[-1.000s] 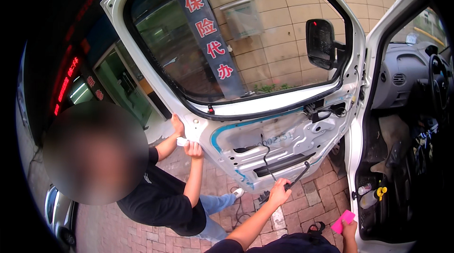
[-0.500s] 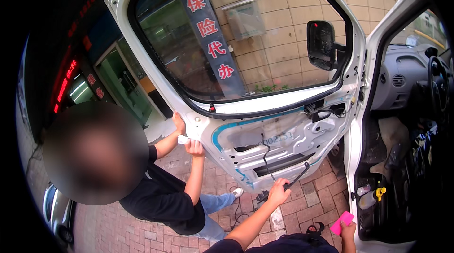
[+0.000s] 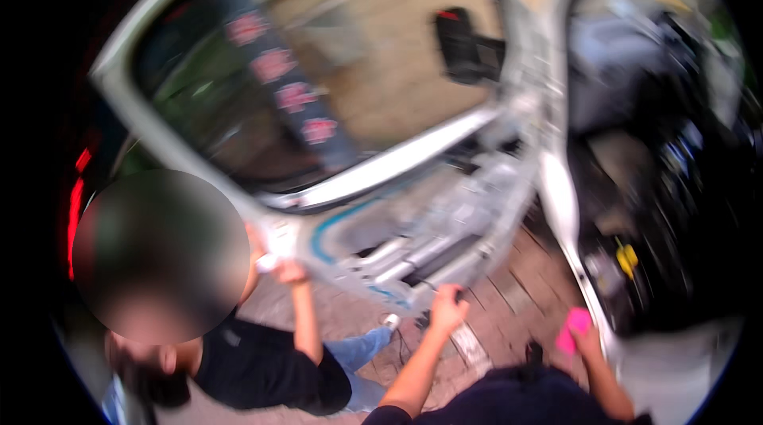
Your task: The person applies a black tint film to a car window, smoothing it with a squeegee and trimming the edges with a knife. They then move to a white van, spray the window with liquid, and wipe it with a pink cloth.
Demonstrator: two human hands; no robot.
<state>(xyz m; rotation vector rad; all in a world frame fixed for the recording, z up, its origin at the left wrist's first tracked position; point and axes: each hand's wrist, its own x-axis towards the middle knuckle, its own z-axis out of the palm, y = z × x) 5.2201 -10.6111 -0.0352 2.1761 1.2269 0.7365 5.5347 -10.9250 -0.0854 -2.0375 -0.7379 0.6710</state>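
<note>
My left hand (image 3: 450, 311) is closed at the bottom edge of a white vehicle door (image 3: 282, 228) that stands wide open. Dark ends of a wiring harness (image 3: 424, 318) show beside its fingers; motion smears the rest. In my right hand (image 3: 586, 338), low on the right by the door sill, is a flat bright pink piece (image 3: 574, 323). The door's inner panel is off, baring metal with openings and a blue line along its edge. Across from me, a person in a black T-shirt (image 3: 258, 365) has a hand (image 3: 291, 272) at the door's outer edge, with something white there.
A side mirror (image 3: 458, 48) shows beyond the door window. To the right is the dark cab interior, with a yellow-topped bottle (image 3: 625, 258) low near the sill. Brick paving (image 3: 509, 286) lies below the door. A tan wall stands behind.
My view has swung, so the door and cab sit further left and everything is blurred. The other person's head and body have tipped lower. Both my hands keep their hold.
</note>
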